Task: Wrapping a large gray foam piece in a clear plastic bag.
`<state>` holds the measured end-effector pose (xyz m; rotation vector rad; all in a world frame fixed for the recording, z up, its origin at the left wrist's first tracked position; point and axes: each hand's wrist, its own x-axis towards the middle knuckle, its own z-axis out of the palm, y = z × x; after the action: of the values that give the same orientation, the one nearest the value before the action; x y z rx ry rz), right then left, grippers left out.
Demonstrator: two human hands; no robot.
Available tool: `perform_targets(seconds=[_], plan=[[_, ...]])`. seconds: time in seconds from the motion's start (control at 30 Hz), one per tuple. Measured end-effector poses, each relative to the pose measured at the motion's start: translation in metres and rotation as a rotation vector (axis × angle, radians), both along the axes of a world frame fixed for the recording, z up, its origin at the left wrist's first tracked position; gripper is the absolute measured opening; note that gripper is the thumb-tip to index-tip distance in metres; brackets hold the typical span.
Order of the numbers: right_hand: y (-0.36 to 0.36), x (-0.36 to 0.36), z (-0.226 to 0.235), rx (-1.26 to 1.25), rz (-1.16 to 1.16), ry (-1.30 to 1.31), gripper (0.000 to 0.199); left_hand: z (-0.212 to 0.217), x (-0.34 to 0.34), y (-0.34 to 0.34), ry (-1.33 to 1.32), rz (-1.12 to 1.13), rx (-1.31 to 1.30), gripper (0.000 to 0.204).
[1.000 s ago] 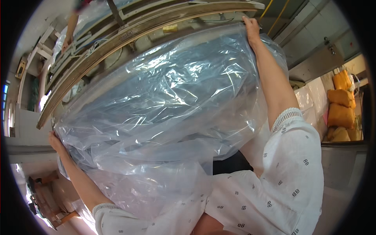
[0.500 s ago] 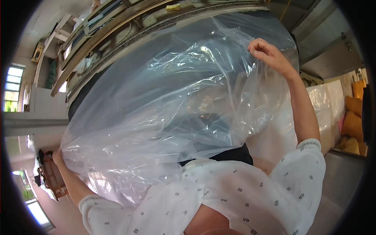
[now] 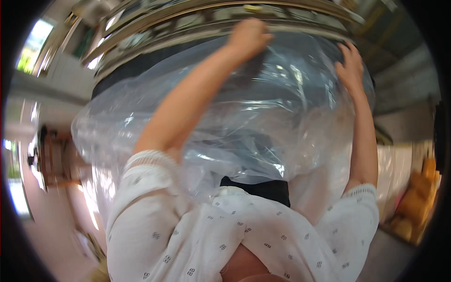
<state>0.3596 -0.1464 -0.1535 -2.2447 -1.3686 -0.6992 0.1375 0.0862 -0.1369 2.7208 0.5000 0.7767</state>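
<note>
A large sheet of clear plastic film (image 3: 225, 113), wrinkled and shiny, lies across a dark surface (image 3: 127, 70) in front of me and hangs down toward my body. My left hand (image 3: 249, 38) reaches over to the film's far edge. It looks closed, with the fingers curled under and the thumb to the right. Motion blurs it, and whatever it grips is hidden. At the far right part of the film is my right hand (image 3: 351, 66), fingers spread apart over the plastic or touching it. Bunched folds of film lie near my waist.
Long wooden rails (image 3: 197, 16) run along the far side, with a small yellow object (image 3: 252, 8) on them. Brown-orange cushion-like items (image 3: 416, 192) are stacked at the right. A wooden stool or chair (image 3: 58, 155) stands at the left.
My left hand has let go of the film's left end and swung across to the far middle edge. My right hand has moved right and opened its fingers. The view has turned slightly.
</note>
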Motion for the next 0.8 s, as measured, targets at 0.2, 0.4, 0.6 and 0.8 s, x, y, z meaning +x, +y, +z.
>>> perform_targets(seconds=[0.2,0.4,0.6,0.8], plan=[[-0.015,0.003,-0.025,-0.066,-0.004,0.184,0.015,-0.049,0.01,-0.023,-0.554,0.071,-0.534,0.021],[-0.001,-0.017,-0.028,-0.075,0.075,0.13,0.018,-0.049,-0.029,-0.016,-0.525,0.088,-0.522,0.021],[0.022,-0.048,-0.008,-0.175,0.038,0.233,0.021,-0.05,-0.053,-0.012,-0.62,0.037,-0.53,0.018],[0.093,-0.119,0.012,-0.006,0.632,0.676,0.027,-0.039,-0.072,-0.026,-0.624,-0.182,-0.442,0.017]])
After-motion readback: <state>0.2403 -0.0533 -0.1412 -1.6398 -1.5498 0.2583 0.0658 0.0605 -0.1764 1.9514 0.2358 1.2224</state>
